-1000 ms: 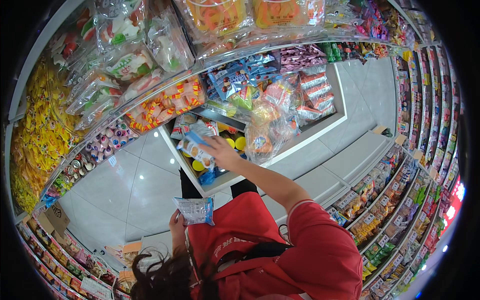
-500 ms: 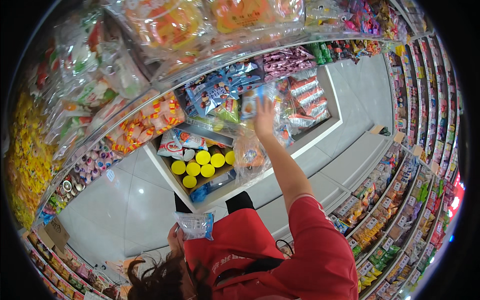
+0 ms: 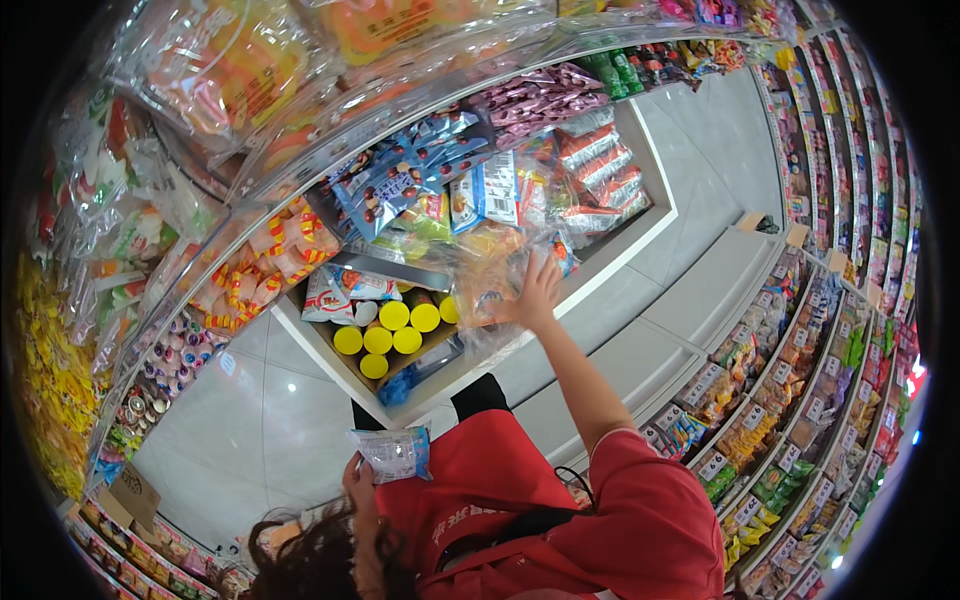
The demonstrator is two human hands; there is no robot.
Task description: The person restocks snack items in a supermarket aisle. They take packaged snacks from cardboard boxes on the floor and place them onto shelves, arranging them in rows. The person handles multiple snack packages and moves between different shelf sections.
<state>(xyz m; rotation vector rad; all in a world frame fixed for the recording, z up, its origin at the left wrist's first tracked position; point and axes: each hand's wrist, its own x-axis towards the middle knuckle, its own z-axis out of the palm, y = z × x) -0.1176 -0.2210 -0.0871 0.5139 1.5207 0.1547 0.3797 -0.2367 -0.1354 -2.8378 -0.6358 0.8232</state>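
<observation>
My left hand (image 3: 358, 481) is closed on the edge of a blue-and-white snack packet (image 3: 393, 454), held in front of my red apron. My right hand (image 3: 537, 290) reaches into an open white-framed drawer, fingers apart, at crumpled clear plastic packaging (image 3: 487, 292); whether it touches it I cannot tell. Just beyond that hand lies another blue-and-white packet (image 3: 484, 195) with its back panel up. Blue snack bags (image 3: 385, 190) are to its left, and red-and-silver packets (image 3: 603, 165) to its right.
Yellow-lidded tubs (image 3: 395, 316) fill the drawer's near left part. The drawer's white rim (image 3: 640, 248) runs along the right. Above hangs a clear-edged display shelf (image 3: 300, 165) of bagged sweets. Stocked shelves (image 3: 790, 440) curve along the right beside a grey ledge (image 3: 655, 350).
My right hand has drawn back toward me, off the blue-and-white packet in the drawer, which now lies uncovered. My left hand still holds its packet. The view has shifted slightly.
</observation>
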